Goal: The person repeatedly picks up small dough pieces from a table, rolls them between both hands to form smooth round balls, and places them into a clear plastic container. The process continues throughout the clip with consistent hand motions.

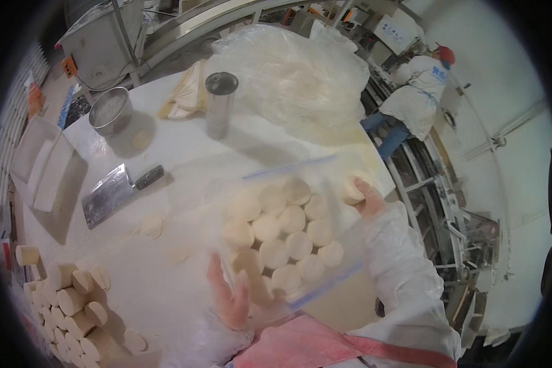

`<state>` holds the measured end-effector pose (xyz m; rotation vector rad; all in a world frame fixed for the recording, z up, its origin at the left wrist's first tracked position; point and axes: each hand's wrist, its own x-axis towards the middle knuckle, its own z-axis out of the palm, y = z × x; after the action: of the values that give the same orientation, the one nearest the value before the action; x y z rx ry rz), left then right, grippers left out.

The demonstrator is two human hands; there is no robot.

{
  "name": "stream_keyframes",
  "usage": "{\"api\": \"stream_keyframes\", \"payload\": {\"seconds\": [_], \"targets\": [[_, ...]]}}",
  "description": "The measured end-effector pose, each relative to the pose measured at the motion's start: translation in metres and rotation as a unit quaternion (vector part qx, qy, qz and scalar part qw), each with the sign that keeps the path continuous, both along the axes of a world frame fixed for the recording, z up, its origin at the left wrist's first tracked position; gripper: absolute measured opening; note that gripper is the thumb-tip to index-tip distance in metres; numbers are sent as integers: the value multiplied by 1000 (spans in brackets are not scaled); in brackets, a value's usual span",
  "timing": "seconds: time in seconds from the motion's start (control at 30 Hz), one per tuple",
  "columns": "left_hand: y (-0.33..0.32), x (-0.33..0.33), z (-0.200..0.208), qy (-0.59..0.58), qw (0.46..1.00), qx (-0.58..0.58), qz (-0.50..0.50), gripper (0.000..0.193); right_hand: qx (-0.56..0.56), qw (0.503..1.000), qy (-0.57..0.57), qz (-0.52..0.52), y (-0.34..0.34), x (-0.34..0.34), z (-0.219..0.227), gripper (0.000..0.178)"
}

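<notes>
The person's left hand [230, 297] is at the lower left edge of a clear plastic sheet or bag [325, 286], its thumb and fingers apart; blur there leaves it unclear whether they pinch the plastic. The right hand [371, 201] is at the upper right with its fingers closed on a pale round piece [351, 192], just beside the plastic. Between the two hands, white round pieces [290, 219] sit close together in rows within the plastic, which has a blue strip along its upper edge and another along its lower one. All this lies on a white table [122, 257]. To the left, a cleaver [110, 195] lies flat, its dark handle pointing right. In the lower left corner is a heap of pale cylinders [70, 306], some on their sides. Farther back stand a metal bowl [110, 111] and a clear container [219, 105] with a dark lid, a folded cloth [190, 91] near it and a large crumpled plastic bag [288, 73] to its right. A white rectangular box [43, 162] stands at the left edge. Beyond the table, at the upper right, a co-worker [420, 92] in a white top and red cap bends toward machinery.
</notes>
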<state>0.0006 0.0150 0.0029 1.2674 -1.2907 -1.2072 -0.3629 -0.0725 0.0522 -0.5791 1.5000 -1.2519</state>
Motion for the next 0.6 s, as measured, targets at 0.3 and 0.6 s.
{"api": "stream_keyframes", "payload": {"seconds": [0.3, 0.6], "targets": [[-3, -35, -2, 8, 997, 39, 65, 67, 147, 974, 125, 117, -50, -53, -155, 35], [56, 104, -36, 137, 966, 138, 173, 38, -228, 924, 298, 73, -52, 114, -11, 20]]}}
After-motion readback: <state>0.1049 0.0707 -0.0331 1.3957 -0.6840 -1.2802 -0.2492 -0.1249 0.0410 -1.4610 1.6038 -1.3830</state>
